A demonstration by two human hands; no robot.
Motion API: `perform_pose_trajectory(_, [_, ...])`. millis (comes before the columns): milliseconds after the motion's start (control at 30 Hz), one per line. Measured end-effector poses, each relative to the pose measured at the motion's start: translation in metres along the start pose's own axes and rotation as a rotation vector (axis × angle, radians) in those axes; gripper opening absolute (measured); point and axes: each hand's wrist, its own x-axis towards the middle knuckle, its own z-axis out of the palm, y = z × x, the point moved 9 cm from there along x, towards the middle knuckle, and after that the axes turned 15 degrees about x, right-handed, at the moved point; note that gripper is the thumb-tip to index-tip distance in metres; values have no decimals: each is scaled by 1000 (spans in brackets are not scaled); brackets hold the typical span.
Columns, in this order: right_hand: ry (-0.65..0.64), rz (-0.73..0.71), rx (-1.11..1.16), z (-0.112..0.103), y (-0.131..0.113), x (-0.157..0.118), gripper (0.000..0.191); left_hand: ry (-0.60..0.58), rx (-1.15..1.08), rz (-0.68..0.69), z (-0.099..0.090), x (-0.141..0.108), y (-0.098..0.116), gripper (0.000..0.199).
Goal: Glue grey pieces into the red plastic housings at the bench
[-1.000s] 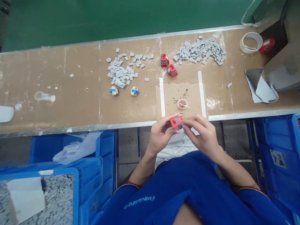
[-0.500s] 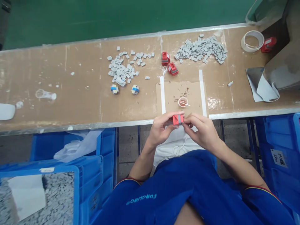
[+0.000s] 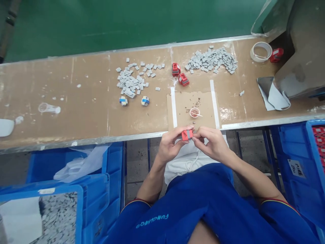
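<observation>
Left hand [image 3: 172,146] and right hand [image 3: 210,144] pinch a red block [image 3: 187,135] between their fingertips, its long axis running sideways, just above the bench edge [image 3: 142,135].

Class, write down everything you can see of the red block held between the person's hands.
The red block is small and boxy and looks like plastic, with a grey band across it and a dark angular mark on its upper face. It is held in the air, pinched between the fingers of the left hand and the right hand, just over the bench's front edge.
</observation>
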Motion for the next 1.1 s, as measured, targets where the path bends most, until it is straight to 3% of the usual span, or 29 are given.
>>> perform_pose_trajectory(333, [37, -165, -226, -8, -42, -5, 20, 15, -98, 29, 7, 6, 19, 38])
perform_pose_trajectory(567, [77, -153, -206, -5, -34, -9, 19, 72, -73, 17, 5, 3, 22, 43])
perform_pose_trajectory(733, [64, -145, -269, -28, -47, -14, 13, -11, 22, 87, 13, 23, 41, 45])
perform_pose_trajectory(867, [121, -127, -274, -63, -60, -23, 20, -108, 91, 214, 43, 51, 68, 48])
perform_pose_trajectory(967, [159, -70, -268, -101, -64, -43, 19, -286, 176, 347, 72, 76, 84, 51])
perform_pose_trajectory(1033, [248, 48, -350, -150, -56, -64, 16, -299, 297, 399, 70, 102, 78, 51])
perform_pose_trajectory(1100, [454, 235, -535, -226, -40, -96, 13, -88, 480, 357, 37, 139, 56, 46])
